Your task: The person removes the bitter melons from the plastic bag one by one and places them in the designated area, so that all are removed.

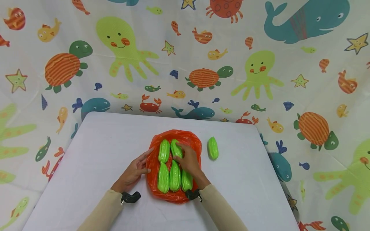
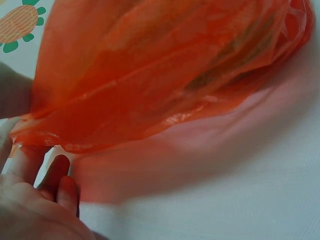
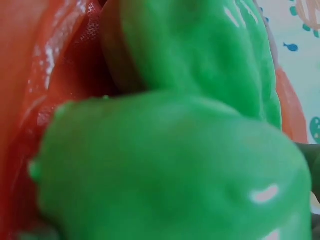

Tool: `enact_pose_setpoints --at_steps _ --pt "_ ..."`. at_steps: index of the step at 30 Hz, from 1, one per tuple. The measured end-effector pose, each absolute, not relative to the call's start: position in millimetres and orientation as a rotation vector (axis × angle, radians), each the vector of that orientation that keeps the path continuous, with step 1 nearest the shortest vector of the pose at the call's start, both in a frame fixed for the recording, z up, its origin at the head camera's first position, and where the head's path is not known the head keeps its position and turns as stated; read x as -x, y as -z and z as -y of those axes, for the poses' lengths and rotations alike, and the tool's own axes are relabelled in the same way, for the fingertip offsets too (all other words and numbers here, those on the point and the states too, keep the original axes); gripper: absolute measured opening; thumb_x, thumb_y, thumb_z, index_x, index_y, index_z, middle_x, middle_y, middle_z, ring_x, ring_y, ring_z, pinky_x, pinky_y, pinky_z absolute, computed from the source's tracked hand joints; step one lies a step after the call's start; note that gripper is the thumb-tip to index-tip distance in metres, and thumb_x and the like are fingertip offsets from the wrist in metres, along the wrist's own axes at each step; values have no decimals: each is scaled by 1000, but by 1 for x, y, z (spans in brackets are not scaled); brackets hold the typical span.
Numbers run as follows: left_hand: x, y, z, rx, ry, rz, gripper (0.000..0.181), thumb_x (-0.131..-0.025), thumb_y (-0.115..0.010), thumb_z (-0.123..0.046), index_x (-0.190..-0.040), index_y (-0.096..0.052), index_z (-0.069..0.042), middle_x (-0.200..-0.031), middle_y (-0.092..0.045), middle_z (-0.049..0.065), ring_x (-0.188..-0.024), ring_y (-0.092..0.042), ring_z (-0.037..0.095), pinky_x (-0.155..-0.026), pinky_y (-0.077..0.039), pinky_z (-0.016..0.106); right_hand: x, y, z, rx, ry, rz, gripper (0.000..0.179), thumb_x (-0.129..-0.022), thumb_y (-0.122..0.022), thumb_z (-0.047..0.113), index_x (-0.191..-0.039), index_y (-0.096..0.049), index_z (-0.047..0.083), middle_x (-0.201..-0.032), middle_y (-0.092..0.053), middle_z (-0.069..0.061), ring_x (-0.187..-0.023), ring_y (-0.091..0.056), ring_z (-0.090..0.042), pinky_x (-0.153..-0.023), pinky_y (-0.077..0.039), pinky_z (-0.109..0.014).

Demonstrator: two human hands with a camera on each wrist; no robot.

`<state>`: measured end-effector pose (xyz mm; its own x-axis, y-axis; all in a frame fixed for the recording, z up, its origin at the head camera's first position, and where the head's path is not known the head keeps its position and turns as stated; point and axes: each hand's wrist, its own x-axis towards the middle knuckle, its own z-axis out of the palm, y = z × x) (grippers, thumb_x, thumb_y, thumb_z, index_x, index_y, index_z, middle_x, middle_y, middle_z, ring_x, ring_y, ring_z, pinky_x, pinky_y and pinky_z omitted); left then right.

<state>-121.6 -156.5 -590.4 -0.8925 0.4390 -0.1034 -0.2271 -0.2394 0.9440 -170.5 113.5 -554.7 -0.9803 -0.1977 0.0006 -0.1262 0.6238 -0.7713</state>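
Note:
An orange-red plastic bag [image 1: 152, 179] lies with its mouth spread wide on the table. Inside it, several glossy bright-green zucchini [image 1: 163, 178] are laid in two rows. My left hand [image 1: 131, 173] pinches the bag's left edge between thumb and fingers, as the left wrist view shows with the thin plastic [image 2: 115, 100] there. My right hand [image 1: 189, 160] reaches over the bag and grips the far-row zucchini [image 1: 175, 148] on the right. In the right wrist view a large green zucchini [image 3: 175, 165] fills the foreground and hides most of the fingers.
One more zucchini [image 1: 213, 148] lies alone on the white table [image 1: 240, 179], to the right of the bag. Behind the table hangs a cloth [image 1: 185, 57] printed with sea animals. A dark wrist strap [image 1: 130, 197] sits on each wrist.

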Motion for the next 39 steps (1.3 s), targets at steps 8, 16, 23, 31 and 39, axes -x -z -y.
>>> enact_pose_setpoints --at_steps 8,16,23,31,39 --pt "121 591 156 -255 -2175 -1606 90 -96 -62 11 -171 -20 -14 -177 -21 19 -146 -49 0 -112 -50 20 169 551 -116 182 1361 -2711 67 -94 -81 13 -156 -56 23 -147 -64 -6 -122 -65 -27 -99 -63 -45" --pt "122 594 155 -267 -2175 -1603 89 -96 -61 11 -171 -21 -15 -177 -22 20 -144 -51 -1 -112 -51 21 168 543 -124 202 1390 -2759 67 -93 -82 13 -154 -57 22 -154 -60 -7 -128 -67 -33 -101 -63 -48" --pt "122 594 156 -261 -2164 -1623 88 -97 -62 9 -171 -23 -17 -176 -23 21 -142 -53 -1 -111 -52 22 170 538 -131 187 1424 -2776 68 -91 -83 10 -154 -58 21 -154 -60 -8 -128 -67 -32 -98 -64 -45" --pt "122 593 156 -254 -2150 -1638 89 -97 -62 8 -171 -22 -17 -177 -23 19 -142 -52 -3 -111 -52 21 173 535 -142 142 1434 -2809 69 -90 -84 10 -153 -59 22 -151 -63 -7 -128 -67 -30 -99 -64 -44" --pt "122 591 156 -236 -2165 -1607 90 -96 -64 9 -171 -22 -18 -177 -24 17 -142 -53 -2 -111 -52 22 174 530 -155 13 1420 -2828 69 -91 -83 12 -153 -58 27 -148 -63 -8 -126 -64 -30 -101 -62 -48"
